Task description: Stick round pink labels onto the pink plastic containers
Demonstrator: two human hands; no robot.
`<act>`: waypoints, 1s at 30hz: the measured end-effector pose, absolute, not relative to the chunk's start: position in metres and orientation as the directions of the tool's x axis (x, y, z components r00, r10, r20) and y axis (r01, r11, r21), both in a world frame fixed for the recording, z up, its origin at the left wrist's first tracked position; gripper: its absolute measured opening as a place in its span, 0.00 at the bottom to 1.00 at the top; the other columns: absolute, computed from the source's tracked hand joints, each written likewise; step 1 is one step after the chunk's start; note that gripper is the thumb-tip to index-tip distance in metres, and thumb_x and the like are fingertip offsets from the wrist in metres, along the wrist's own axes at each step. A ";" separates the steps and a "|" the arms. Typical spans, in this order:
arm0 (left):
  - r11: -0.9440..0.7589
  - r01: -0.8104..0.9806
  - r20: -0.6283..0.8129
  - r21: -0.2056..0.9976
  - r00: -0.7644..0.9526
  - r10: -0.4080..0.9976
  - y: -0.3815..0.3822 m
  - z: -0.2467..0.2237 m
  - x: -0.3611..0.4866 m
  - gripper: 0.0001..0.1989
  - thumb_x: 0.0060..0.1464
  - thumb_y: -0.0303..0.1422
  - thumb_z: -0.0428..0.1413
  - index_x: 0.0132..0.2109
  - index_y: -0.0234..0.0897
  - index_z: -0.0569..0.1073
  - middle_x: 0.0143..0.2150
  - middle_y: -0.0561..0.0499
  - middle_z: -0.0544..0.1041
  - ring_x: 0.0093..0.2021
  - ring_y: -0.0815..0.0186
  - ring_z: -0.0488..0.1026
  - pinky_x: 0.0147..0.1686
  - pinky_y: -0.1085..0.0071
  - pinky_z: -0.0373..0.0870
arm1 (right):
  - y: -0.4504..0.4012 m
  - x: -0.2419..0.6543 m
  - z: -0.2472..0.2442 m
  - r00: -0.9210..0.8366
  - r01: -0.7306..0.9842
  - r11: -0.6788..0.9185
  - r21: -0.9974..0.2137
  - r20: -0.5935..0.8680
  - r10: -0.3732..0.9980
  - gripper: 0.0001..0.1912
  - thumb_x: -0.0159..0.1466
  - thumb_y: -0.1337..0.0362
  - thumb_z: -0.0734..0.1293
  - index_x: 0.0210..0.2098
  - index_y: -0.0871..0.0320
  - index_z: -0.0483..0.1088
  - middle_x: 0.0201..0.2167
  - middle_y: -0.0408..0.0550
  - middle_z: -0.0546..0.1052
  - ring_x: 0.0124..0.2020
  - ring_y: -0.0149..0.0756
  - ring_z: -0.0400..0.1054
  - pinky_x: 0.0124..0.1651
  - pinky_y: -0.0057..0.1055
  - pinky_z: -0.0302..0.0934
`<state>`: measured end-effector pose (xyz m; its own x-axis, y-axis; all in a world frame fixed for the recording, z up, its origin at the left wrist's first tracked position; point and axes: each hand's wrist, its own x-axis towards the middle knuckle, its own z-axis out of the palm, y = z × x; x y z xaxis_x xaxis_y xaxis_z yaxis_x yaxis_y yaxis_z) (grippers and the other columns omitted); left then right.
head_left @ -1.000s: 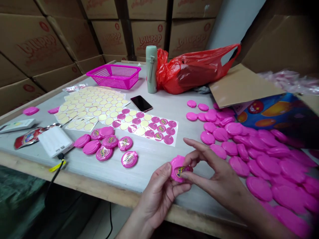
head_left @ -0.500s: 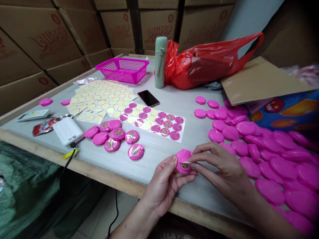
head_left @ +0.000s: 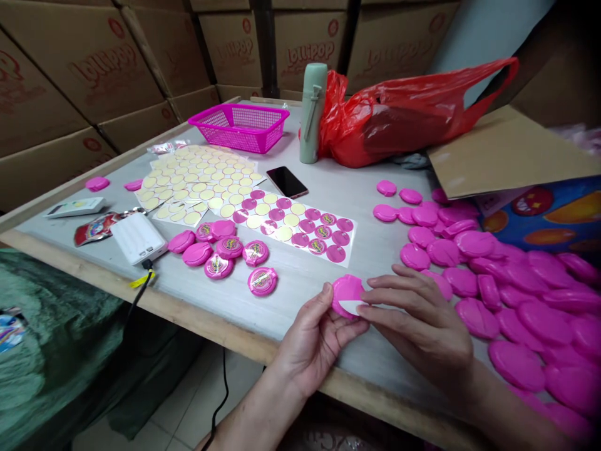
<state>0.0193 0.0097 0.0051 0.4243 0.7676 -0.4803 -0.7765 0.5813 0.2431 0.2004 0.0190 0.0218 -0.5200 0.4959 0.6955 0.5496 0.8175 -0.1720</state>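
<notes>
left hand (head_left: 312, 344) grips pink plastic disc (head_left: 346, 289), right hand (head_left: 419, 322) pinches pale sticker (head_left: 352, 307) against it; slipping fingers could crease or misplace it

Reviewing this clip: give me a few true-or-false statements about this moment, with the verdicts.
1. The left hand holds a pink round case. True.
2. The fingers of the right hand touch a white patch on that case. True.
3. The phone lies inside the pink basket. False: it lies on the table, outside the basket.
4. The red plastic bag is left of the green bottle. False: it is to the bottle's right.
5. A black cable runs from the white power bank. True.
</notes>
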 end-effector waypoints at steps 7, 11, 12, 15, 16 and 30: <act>0.551 -0.803 -0.471 0.227 0.405 0.784 0.011 0.008 0.019 0.14 0.68 0.32 0.51 0.46 0.25 0.78 0.39 0.40 0.83 0.34 0.65 0.81 0.39 0.69 0.81 | 0.018 0.200 0.019 -0.520 0.549 0.821 -0.155 0.705 0.482 0.11 0.65 0.76 0.69 0.41 0.56 0.79 0.36 0.48 0.83 0.48 0.39 0.74 0.62 0.46 0.60; 0.555 -0.810 -0.475 0.190 0.419 0.774 0.012 0.009 0.019 0.14 0.68 0.32 0.50 0.47 0.26 0.77 0.40 0.40 0.83 0.35 0.65 0.82 0.38 0.69 0.81 | 0.017 0.199 0.020 -0.514 0.561 0.816 -0.140 0.714 0.475 0.11 0.65 0.76 0.69 0.40 0.55 0.79 0.35 0.48 0.83 0.47 0.39 0.75 0.61 0.46 0.62; 0.555 -0.812 -0.474 0.182 0.422 0.773 0.012 0.008 0.018 0.15 0.68 0.32 0.50 0.47 0.25 0.77 0.40 0.40 0.83 0.35 0.65 0.82 0.38 0.69 0.81 | 0.017 0.199 0.020 -0.513 0.565 0.814 -0.134 0.716 0.474 0.11 0.65 0.76 0.70 0.40 0.54 0.79 0.35 0.47 0.83 0.47 0.39 0.75 0.61 0.46 0.62; 0.550 -0.818 -0.475 0.169 0.421 0.772 0.013 0.008 0.018 0.15 0.68 0.33 0.50 0.48 0.25 0.76 0.41 0.40 0.83 0.37 0.64 0.82 0.39 0.69 0.81 | 0.017 0.198 0.023 -0.519 0.575 0.809 -0.121 0.710 0.475 0.11 0.64 0.75 0.69 0.40 0.53 0.79 0.35 0.46 0.83 0.46 0.39 0.77 0.60 0.45 0.64; 0.549 -0.820 -0.478 0.164 0.421 0.771 0.013 0.008 0.018 0.15 0.68 0.33 0.50 0.49 0.25 0.76 0.42 0.40 0.83 0.37 0.64 0.82 0.39 0.69 0.81 | 0.017 0.198 0.023 -0.521 0.579 0.806 -0.121 0.705 0.481 0.12 0.64 0.75 0.69 0.40 0.52 0.79 0.36 0.45 0.84 0.46 0.39 0.77 0.60 0.45 0.65; 0.593 -0.784 -0.493 0.185 0.448 0.746 0.016 0.007 0.015 0.20 0.69 0.38 0.48 0.55 0.25 0.73 0.37 0.41 0.83 0.34 0.64 0.82 0.37 0.71 0.79 | 0.014 0.202 0.021 -0.506 0.558 0.801 -0.217 0.676 0.536 0.15 0.64 0.76 0.69 0.42 0.48 0.79 0.48 0.46 0.82 0.54 0.41 0.75 0.63 0.48 0.63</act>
